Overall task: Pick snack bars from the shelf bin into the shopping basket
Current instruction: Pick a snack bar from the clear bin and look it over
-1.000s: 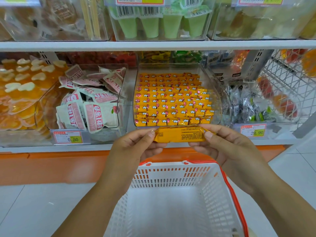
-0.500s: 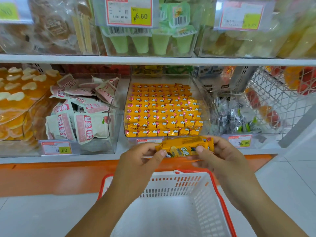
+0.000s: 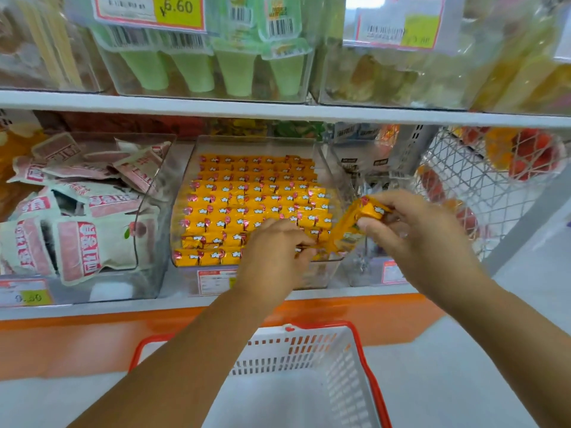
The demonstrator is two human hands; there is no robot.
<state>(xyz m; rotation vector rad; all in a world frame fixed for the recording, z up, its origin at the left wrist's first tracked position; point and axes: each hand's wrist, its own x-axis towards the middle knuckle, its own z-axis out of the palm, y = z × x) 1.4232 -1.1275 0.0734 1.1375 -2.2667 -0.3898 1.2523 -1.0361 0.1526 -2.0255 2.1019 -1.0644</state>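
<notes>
A clear shelf bin (image 3: 324, 156) holds rows of orange-yellow snack bars (image 3: 247, 199). Both hands hold one orange snack bar (image 3: 346, 230) in front of the bin's right front corner. My right hand (image 3: 414, 233) grips its upper end, which is raised and tilted. My left hand (image 3: 275, 251) pinches its lower end, just over the front rows of bars. The white shopping basket (image 3: 349, 381) with a red rim stands on the floor below the hands, and no bar shows inside it.
A bin of pink-and-white packets (image 3: 80, 223) stands left of the snack bars, a bin of small wrapped items and a wire basket (image 3: 482, 180) right. The upper shelf (image 3: 278, 109) carries clear bins with green cups. An orange base runs under the shelf.
Both hands have risen with the bar from the shelf's front edge up to the bin. The bar went from level to tilted, right end high. The camera moved closer.
</notes>
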